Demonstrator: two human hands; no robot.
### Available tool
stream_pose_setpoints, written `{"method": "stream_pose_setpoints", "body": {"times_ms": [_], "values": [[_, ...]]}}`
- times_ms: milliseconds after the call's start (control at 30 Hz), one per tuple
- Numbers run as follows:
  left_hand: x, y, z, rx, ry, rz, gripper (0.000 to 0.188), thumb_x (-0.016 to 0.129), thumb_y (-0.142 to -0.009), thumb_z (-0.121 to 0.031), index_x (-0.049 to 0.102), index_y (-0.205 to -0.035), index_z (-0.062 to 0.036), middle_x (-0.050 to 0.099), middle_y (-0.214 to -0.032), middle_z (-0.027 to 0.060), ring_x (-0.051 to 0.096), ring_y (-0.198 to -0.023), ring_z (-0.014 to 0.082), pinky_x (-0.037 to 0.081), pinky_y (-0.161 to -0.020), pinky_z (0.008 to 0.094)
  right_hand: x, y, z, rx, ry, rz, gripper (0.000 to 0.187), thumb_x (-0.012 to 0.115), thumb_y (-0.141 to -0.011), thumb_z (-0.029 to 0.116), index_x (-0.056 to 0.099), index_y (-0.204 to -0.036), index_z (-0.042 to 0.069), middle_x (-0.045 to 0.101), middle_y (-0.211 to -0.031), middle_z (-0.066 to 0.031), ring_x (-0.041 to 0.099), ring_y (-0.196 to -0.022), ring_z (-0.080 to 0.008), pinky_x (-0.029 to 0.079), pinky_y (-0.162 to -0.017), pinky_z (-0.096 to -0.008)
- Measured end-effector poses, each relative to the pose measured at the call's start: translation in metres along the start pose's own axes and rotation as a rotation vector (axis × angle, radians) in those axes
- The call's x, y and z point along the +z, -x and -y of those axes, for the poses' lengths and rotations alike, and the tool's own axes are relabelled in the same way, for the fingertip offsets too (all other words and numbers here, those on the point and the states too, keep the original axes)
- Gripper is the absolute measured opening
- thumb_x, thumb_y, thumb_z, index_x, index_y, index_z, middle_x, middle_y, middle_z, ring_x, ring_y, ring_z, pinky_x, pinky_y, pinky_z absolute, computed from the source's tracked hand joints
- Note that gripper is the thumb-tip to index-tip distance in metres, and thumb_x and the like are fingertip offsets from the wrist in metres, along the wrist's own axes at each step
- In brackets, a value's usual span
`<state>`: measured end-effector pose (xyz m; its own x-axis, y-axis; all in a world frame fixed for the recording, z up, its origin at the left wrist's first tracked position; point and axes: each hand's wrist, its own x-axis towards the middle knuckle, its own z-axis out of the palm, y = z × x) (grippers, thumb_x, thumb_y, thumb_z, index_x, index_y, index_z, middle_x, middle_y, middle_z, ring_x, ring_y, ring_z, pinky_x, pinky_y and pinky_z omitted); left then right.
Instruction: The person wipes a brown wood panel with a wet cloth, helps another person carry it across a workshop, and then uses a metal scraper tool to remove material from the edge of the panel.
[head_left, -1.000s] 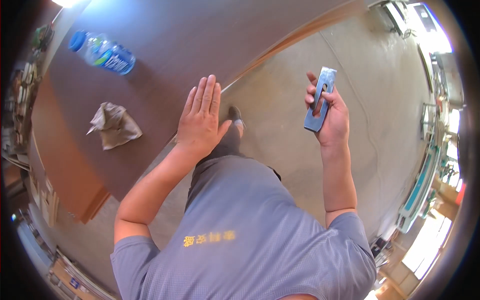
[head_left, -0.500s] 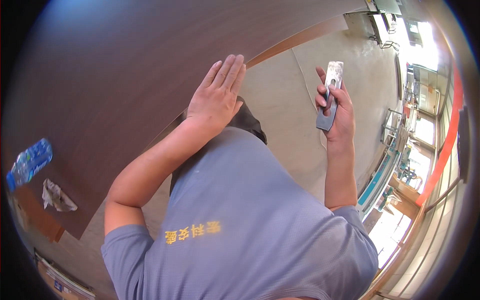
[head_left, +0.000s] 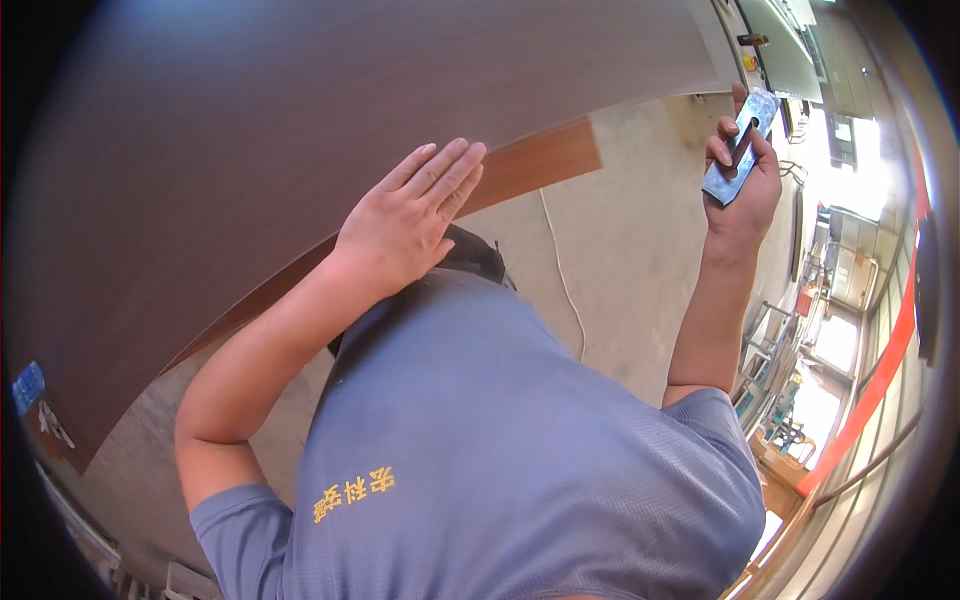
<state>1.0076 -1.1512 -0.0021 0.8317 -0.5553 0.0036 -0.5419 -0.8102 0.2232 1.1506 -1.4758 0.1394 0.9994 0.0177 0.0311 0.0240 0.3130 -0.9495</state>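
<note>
My left hand [head_left: 405, 215] is open, its fingers stretched out and held together, over the edge of a large dark brown board [head_left: 250, 130]. I cannot tell for sure whether the palm touches the surface. Out to the right, above the grey floor, my right hand [head_left: 755, 190] is wrapped round a plane iron [head_left: 728, 183], a flat metal blade with a long slot. The iron is tilted, and my fingers cross its slotted middle.
A blue-labelled bottle [head_left: 28, 388] and a crumpled rag [head_left: 56, 424] lie at the board's far left end. Beneath the board shows an orange-brown wooden panel [head_left: 540, 160]. A white cord [head_left: 560, 255] runs across the floor. Racks and equipment [head_left: 775, 350] stand along the right side.
My right hand has moved up and outward to the right with the plane iron. The view has shifted, so the bottle and rag now sit nearer the left rim. My left hand stays flat.
</note>
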Motion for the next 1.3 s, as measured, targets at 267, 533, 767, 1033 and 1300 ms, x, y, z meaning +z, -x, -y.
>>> {"method": "stream_pose_setpoints", "body": {"times_ms": [267,533,767,1033,1300], "values": [[-0.001,-0.169,-0.046,0.046,-0.077,-0.007,0.082,0.061,-0.097,-0.042,0.027,-0.160,-0.0018,0.016,-0.171,0.0075,0.016,-0.158,0.0204,0.015,-0.130,0.0372,-0.158,-0.018,0.055,0.034,0.039,-0.278,0.055,0.044,-0.096,0.002,0.037,-0.150,0.001,0.052,-0.145,-0.0150,0.058,-0.089,-0.0176,0.050,-0.063,-0.0277],[0.024,-0.327,-0.118,-0.048,0.007,-0.007,0.082,0.062,-0.096,-0.043,0.030,-0.159,-0.0006,0.017,-0.171,0.0089,0.016,-0.157,0.0214,0.015,-0.129,0.0377,-0.264,-0.154,0.073,0.060,0.186,-0.048,0.052,0.051,-0.097,0.002,0.043,-0.148,-0.001,0.055,-0.143,-0.0134,0.052,-0.079,-0.0099,0.046,-0.060,-0.0224],[0.032,-0.512,-0.171,-0.108,0.178,-0.201,0.077,0.069,-0.090,-0.036,0.042,-0.151,0.0022,0.031,-0.165,0.0121,0.026,-0.154,0.0244,0.023,-0.126,0.0385,-0.333,-0.347,0.063,-0.013,0.255,0.375,0.051,0.055,-0.095,-0.003,0.051,-0.146,0.000,0.059,-0.140,-0.0103,0.059,-0.083,-0.0097,0.046,-0.061,-0.0217],[0.060,-0.624,-0.234,-0.282,1.235,-0.298,0.025,0.067,-0.094,-0.016,0.071,-0.115,-0.0029,0.074,-0.089,0.0098,0.072,-0.079,0.0247,0.057,-0.076,0.0356,-0.343,-0.445,0.041,-0.508,1.049,1.333,0.070,0.058,-0.079,-0.011,0.056,-0.144,0.014,0.051,-0.153,-0.0037,0.068,-0.102,-0.0240,0.056,-0.070,-0.0288],[0.060,-0.647,-0.259,-1.139,2.071,-0.818,0.017,0.067,-0.099,-0.016,0.072,-0.105,-0.0017,0.071,-0.084,0.0040,0.060,-0.067,0.0083,0.047,-0.060,0.0229,-0.337,-0.486,0.007,-0.783,1.032,1.988,0.078,0.070,-0.069,-0.004,0.058,-0.141,0.023,0.037,-0.164,0.0029,0.069,-0.091,-0.0199,0.057,-0.064,-0.0344]]}}
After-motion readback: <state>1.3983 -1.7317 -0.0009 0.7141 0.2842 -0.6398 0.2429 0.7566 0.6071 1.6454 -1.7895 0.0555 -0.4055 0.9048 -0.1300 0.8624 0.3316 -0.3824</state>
